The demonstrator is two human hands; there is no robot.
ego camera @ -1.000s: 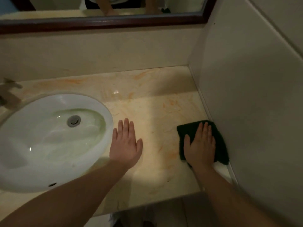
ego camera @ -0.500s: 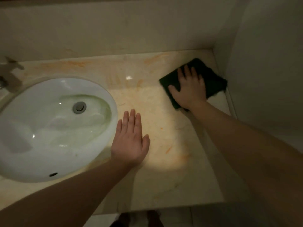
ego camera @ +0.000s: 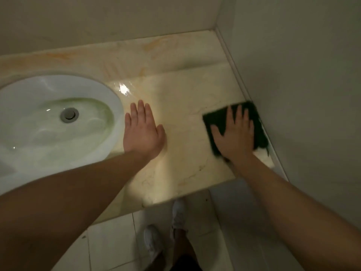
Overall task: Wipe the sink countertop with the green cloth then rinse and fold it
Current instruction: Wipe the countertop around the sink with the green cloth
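Observation:
The dark green cloth [ego camera: 216, 118] lies flat on the beige marble countertop [ego camera: 181, 90], close to the right wall. My right hand [ego camera: 235, 134] presses down on it with fingers spread, covering its middle. My left hand [ego camera: 142, 132] rests flat and empty on the countertop, just right of the white oval sink [ego camera: 45, 122]. The sink holds a metal drain plug [ego camera: 68, 115] and greenish water marks.
A tiled wall [ego camera: 304, 79] bounds the countertop on the right, and a back wall [ego camera: 109, 20] runs behind it. The countertop's front edge ends above a tiled floor [ego camera: 109, 245], where white shoes [ego camera: 177, 214] stand.
My right hand has slid the cloth from the back right corner toward the front along the right wall. My left hand stays flat beside the sink. The camera tilted further down.

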